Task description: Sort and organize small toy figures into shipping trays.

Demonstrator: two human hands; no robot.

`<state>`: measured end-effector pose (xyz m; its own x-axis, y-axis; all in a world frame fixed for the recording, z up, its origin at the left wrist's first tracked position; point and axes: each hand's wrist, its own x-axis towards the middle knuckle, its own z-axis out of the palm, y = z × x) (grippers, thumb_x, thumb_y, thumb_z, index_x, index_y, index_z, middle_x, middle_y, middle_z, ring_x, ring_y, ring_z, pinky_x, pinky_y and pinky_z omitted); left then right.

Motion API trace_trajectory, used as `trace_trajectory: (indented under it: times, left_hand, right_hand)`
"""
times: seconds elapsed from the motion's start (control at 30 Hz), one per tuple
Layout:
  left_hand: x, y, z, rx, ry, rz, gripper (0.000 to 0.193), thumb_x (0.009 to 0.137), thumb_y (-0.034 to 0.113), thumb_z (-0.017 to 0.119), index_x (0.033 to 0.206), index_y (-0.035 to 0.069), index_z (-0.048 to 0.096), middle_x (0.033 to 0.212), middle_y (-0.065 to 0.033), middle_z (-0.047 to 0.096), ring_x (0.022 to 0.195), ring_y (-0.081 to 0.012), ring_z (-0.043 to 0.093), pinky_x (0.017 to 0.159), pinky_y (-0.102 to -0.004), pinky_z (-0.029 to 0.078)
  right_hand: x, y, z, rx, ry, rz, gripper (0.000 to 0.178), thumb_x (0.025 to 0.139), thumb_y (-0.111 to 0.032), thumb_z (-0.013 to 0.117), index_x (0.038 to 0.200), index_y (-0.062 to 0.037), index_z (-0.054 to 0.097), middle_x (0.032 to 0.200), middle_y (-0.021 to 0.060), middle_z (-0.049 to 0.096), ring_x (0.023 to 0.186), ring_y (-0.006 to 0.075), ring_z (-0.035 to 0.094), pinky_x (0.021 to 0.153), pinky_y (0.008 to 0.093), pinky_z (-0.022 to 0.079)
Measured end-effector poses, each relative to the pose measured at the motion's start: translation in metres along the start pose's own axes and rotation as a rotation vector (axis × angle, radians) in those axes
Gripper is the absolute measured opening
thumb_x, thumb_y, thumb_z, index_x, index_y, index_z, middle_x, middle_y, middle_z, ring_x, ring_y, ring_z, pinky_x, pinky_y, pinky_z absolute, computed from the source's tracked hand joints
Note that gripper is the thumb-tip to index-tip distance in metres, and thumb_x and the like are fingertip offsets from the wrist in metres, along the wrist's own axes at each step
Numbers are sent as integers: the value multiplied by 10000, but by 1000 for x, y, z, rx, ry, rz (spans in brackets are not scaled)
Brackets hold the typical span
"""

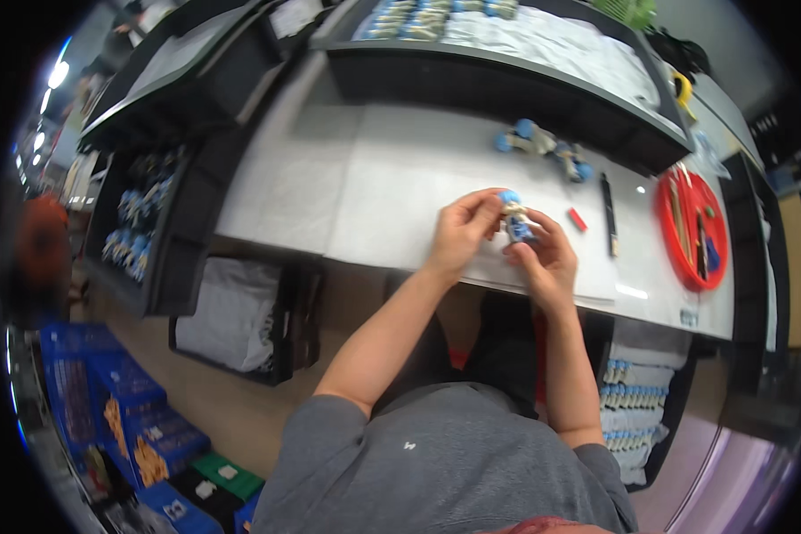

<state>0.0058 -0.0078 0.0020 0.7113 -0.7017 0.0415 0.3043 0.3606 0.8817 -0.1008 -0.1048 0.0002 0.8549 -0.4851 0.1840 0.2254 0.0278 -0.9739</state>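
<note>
A small blue and white part (513, 218) is held above the near edge of the white surface (374, 187), pinched between the fingers of the left hand (461, 230) and the right hand (543, 256), which are brought close together around it. Similar blue and white parts (543, 147) are laid farther back on the surface, with a small red piece (578, 219) and a black pen (608, 214) just to the right, and a red tray (692, 230) beyond them.

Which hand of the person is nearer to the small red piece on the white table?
The right hand. It is just left of the small red piece, apart from it. The left hand is farther left, beyond the blue and beige part that both hands hold.
</note>
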Motion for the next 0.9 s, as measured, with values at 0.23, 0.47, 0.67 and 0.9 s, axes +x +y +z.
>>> trace_trajectory:
  times: [0.23, 0.47, 0.67, 0.9]
  left_hand:
    - [-3, -3, 4, -111, -50, -48, 320, 904, 244, 451, 1075, -7, 554, 823, -7, 569, 678, -55, 455, 598, -179, 381]
    - [-7, 0, 1, -13, -88, -15, 318, 886, 239, 489, 1084, -1, 552, 877, -28, 587, 724, -56, 474, 629, -194, 375]
    - [-9, 0, 4, 33, -72, 36, 261, 833, 121, 571, 1067, 6, 573, 866, -31, 590, 737, -66, 497, 639, -194, 404]
    - [-10, -12, -4, 137, -153, 128, 345, 746, -67, 547, 1090, -50, 531, 1057, -133, 564, 992, -196, 522, 885, -302, 393]
  right_hand:
    - [-6, -6, -7, -15, -14, -2, 437, 796, -70, 609, 1184, -5, 419, 973, 123, 560, 784, 135, 584, 645, 223, 477]
    - [-6, 0, -2, -176, 46, -172, 407, 749, 0, 628, 1128, -20, 479, 954, 81, 557, 819, 123, 557, 653, 212, 467]
    - [-4, -15, -4, -307, -9, -261, 501, 620, 19, 617, 1105, -35, 503, 1033, 100, 516, 925, 152, 511, 723, 252, 449]
    - [-8, -11, -14, -198, 90, -170, 234, 769, -66, 596, 994, -6, 568, 873, 91, 614, 743, 137, 586, 650, 241, 473]
